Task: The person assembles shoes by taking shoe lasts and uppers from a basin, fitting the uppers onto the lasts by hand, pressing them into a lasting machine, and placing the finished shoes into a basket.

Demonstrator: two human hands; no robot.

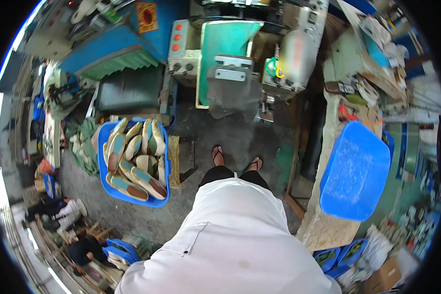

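Neither my left hand nor my right hand shows in the view, and no forearm comes into it. My white apron (235, 220) fills the lower middle, with my sandalled feet beyond it on the dark floor. Straight ahead stands a machine with a green sheet-lined tray (210, 44), a metal clamp-like block (230, 74) and a grey control box with orange buttons (177, 36). On the left, a blue tub (168, 169) holds several shoes (139, 177), pale with light blue and brown soles.
At the right, another blue tub (355, 171) sits on a worn board bench (323, 230). Green- and yellow-handled scissors (275, 67) lie on the machine's right side. A blue machine housing (102, 49) stands far left. People work at the lower left.
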